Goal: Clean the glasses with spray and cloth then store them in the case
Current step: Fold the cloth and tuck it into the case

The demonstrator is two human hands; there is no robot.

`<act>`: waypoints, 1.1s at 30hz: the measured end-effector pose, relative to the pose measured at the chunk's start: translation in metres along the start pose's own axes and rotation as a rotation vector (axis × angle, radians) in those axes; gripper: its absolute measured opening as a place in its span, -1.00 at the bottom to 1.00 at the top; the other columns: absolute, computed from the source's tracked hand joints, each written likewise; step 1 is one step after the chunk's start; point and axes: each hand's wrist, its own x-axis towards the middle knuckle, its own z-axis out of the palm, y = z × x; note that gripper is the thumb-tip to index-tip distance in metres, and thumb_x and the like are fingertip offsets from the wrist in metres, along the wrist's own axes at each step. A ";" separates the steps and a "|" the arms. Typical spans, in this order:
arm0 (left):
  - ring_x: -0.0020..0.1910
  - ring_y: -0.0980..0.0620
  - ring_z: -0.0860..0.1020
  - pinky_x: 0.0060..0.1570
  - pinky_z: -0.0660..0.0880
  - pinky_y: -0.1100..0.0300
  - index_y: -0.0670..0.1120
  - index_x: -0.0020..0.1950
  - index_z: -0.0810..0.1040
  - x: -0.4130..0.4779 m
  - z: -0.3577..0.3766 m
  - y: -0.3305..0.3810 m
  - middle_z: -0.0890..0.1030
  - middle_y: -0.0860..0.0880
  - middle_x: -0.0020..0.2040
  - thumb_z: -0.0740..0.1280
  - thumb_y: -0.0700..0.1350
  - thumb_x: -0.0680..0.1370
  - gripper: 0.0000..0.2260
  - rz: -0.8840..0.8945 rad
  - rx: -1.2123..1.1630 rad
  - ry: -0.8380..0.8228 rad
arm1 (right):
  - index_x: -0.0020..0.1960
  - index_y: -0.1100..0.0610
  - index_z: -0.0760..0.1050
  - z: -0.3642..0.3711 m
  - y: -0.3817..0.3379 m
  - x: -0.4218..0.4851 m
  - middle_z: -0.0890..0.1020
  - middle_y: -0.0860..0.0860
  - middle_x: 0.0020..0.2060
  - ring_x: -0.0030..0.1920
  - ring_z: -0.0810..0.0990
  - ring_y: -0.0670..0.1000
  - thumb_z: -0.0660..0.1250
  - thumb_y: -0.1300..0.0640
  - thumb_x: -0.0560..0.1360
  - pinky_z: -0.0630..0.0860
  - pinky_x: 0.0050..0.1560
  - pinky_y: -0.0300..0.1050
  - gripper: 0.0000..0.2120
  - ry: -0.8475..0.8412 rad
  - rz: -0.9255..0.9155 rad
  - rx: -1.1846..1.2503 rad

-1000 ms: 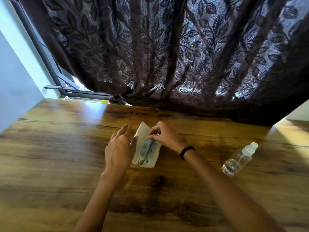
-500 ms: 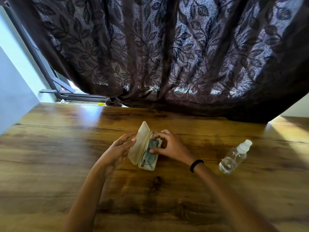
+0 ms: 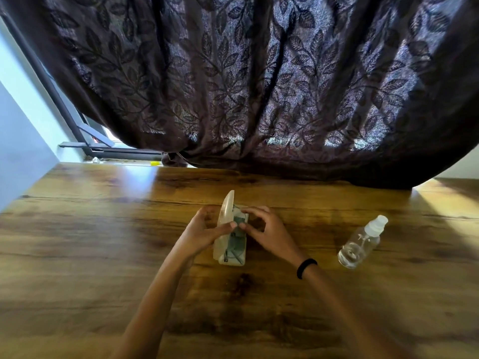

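Both hands pinching case lid nearer shut than before, fingertips clamped; glasses inside, storing nearly done.

Wooden table spans the lower view. Cream hard-shell glasses case lies on it at centre, lid raised on its left side, near upright. Inside the tray: folded green-grey cloth with thin-framed glasses; which lies on top cannot be told. Left hand at 9 o'clock of the case, thumb over the lid edge. Right hand at 3 o'clock, fingertips at the tray's far end. Clear plastic spray bottle further out at 3 o'clock, well apart, lying tilted, cap toward 1 o'clock. Dark leaf-patterned curtain behind at 12 o'clock, hem touching the table. Metal window frame at 10 o'clock.
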 end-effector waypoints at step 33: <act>0.05 -0.04 0.55 -0.25 0.51 0.20 -0.05 0.44 0.12 -0.005 0.066 0.002 0.56 -0.04 0.17 0.39 0.07 0.43 -0.31 0.301 1.135 0.475 | 0.35 0.01 0.25 0.014 0.007 -0.011 0.57 0.00 0.14 -0.15 0.43 -0.36 0.38 0.02 0.43 0.39 -0.34 -0.54 -0.45 0.170 0.268 0.291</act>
